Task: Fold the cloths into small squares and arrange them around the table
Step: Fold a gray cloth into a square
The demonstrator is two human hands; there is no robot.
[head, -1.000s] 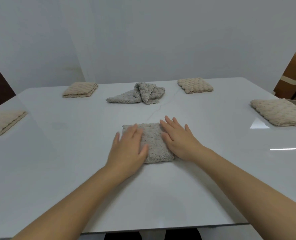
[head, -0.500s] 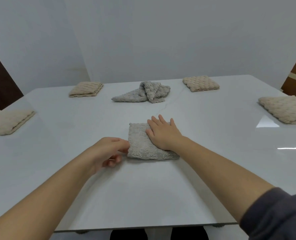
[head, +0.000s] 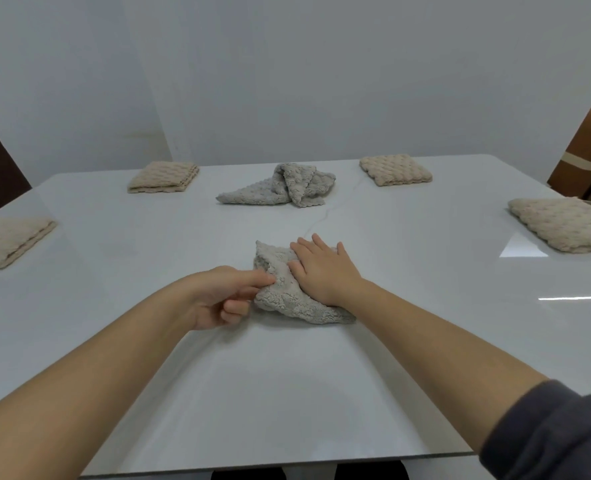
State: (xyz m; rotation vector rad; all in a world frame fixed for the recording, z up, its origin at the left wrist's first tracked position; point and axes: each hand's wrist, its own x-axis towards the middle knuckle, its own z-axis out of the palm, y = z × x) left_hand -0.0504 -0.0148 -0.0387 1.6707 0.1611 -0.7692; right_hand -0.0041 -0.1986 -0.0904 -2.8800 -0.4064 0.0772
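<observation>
Your left hand (head: 217,299), flat a second ago, now pinches the left edge of the grey fluffy folded cloth (head: 287,303) lying centrally on the glossy white table (head: 287,393). Your right hand (head: 325,271) presses it down with straight fingers. Another fold looks likely.

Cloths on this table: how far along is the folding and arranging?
Done: four folded squares sit round the edges: far-left beige cloth, far-right beige cloth, left beige cloth, right beige cloth. In hand: near grey cloth, folded small; right hand presses flat on it, left hand pinches its left edge. Left: crumpled grey cloth at far centre, unfolded.
</observation>
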